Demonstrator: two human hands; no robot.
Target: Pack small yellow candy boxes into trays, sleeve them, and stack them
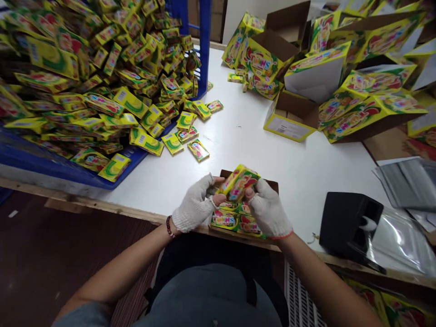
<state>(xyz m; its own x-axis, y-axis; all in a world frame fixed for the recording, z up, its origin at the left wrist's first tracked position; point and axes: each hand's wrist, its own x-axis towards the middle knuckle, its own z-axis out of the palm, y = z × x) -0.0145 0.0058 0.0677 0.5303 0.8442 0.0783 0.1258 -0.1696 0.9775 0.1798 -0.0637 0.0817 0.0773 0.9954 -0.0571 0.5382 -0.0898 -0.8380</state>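
Observation:
Between them, my left hand (197,202) and my right hand (270,204) grip a few small yellow-green candy boxes (238,183), tilted and pressed together. Both hands wear white knit gloves with bare fingertips. Right beneath is an open carton (273,185) at the table's front edge, its near part filled with upright candy boxes (225,220) printed with a colourful logo. My hands hide part of the carton's inside. Several loose candy boxes (198,150) lie on the white table beyond my left hand.
A blue crate (131,175) heaped with candy boxes lies at the left. Open yellow display cartons (289,129) crowd the back right. A black tape dispenser (347,222) stands at the right front, beside clear plastic sheets (402,240). The white table (238,131) has a wooden front edge.

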